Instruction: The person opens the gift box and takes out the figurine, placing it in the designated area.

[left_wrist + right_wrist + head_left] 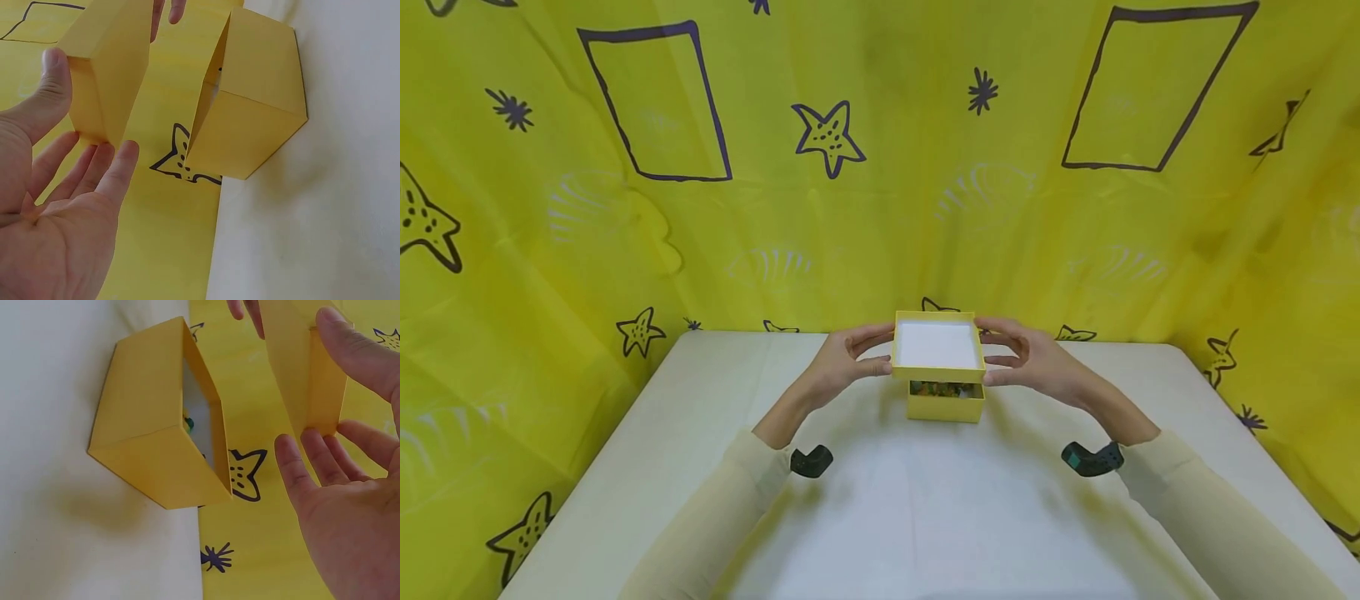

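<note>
A yellow box lid (938, 375) is held above an uncovered yellow box (943, 409), with its white inside turned up towards the head view. My left hand (838, 362) grips the lid's left side, thumb towards the near edge and fingertips along the wall. On the opposite side my right hand (1037, 364) holds it in the same way. A gap separates lid and box in both wrist views. Small multicoloured pieces (942, 389) show inside the box, too small to tell their kind; a bit of green (190, 424) appears in the right wrist view.
The box stands on a white table (880, 517), towards its far edge. A yellow curtain (895, 233) with dark drawn stars and frames hangs behind the table and along both sides. Dark wrist devices (812, 462) sit by both sleeve cuffs.
</note>
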### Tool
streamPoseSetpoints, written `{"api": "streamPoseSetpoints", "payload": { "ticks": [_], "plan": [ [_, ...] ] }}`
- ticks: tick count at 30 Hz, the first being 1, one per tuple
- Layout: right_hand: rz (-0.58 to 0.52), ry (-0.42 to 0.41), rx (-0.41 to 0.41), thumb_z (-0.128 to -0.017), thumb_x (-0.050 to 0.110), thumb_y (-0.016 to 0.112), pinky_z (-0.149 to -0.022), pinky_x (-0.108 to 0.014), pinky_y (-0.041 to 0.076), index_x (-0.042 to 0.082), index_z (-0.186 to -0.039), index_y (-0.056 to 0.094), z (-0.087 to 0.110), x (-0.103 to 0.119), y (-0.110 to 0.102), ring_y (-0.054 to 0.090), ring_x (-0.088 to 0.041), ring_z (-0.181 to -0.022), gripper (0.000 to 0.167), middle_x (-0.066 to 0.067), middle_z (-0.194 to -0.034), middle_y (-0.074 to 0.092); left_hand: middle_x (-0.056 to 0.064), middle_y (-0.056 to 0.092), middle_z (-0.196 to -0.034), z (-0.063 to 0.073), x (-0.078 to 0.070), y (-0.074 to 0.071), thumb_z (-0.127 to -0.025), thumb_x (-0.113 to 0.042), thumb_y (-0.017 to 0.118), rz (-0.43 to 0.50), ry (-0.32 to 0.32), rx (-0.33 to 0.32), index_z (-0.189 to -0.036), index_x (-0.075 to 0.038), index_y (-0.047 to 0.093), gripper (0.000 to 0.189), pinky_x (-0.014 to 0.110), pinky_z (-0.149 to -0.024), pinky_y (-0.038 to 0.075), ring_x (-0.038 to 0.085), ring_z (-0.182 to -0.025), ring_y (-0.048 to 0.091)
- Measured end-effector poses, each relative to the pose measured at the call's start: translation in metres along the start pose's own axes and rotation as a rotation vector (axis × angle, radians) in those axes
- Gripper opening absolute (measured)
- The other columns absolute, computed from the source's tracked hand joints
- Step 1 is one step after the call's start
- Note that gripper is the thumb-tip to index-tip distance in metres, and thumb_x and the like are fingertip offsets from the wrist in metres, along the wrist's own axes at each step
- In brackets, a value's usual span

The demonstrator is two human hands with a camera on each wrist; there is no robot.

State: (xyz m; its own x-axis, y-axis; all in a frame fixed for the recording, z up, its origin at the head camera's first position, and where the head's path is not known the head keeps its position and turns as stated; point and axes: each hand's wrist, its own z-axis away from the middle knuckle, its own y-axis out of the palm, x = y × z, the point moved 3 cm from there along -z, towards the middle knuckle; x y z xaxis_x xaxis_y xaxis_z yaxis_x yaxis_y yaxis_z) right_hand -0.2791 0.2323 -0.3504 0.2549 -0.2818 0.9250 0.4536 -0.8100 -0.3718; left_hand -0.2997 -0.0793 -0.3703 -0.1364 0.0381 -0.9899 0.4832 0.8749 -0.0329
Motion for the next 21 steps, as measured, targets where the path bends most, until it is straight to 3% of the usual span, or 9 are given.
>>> {"api": "streamPoseSetpoints", "payload": {
  "ticks": [5, 12, 21],
  "plan": [
    [0.027, -0.019, 0.012, -0.088, 0.008, 0.083, -0.103, -0.035, 0.053, 0.006, -0.160, 0.033, 0.000, -0.002, 0.004, 0.041, -0.045, -0.143, 0.088, -0.017, -0.163, 0.029, 0.012, 0.054, -0.150, 0.003, 0.002, -0.004, -0.088, 0.009, 0.075, -0.020, 0.001, 0.013, -0.148, -0.005, 0.054, 0.065, 0.034, -0.102, 0.054, 0.026, -0.139, 0.051],
    [0.057, -0.059, 0.025, -0.087, 0.008, 0.083, -0.112, -0.058, 0.041, 0.004, -0.159, 0.034, -0.007, 0.003, 0.012, 0.037, -0.041, -0.145, 0.087, -0.015, -0.162, 0.029, 0.013, 0.056, -0.148, 0.010, 0.002, -0.012, -0.085, 0.005, 0.079, -0.097, -0.010, 0.008, -0.146, -0.006, 0.056, 0.065, 0.036, -0.098, 0.057, 0.030, -0.134, 0.056],
    [0.022, -0.057, 0.047, -0.084, 0.005, 0.085, -0.106, -0.055, 0.050, 0.005, -0.159, 0.033, -0.015, 0.010, 0.027, 0.043, -0.046, -0.139, 0.091, -0.016, -0.158, 0.028, 0.016, 0.053, -0.151, 0.020, 0.001, -0.025, -0.084, 0.006, 0.080, -0.105, -0.016, -0.011, -0.146, -0.003, 0.055, 0.067, 0.036, -0.098, 0.057, 0.035, -0.134, 0.055]
  ]
}}
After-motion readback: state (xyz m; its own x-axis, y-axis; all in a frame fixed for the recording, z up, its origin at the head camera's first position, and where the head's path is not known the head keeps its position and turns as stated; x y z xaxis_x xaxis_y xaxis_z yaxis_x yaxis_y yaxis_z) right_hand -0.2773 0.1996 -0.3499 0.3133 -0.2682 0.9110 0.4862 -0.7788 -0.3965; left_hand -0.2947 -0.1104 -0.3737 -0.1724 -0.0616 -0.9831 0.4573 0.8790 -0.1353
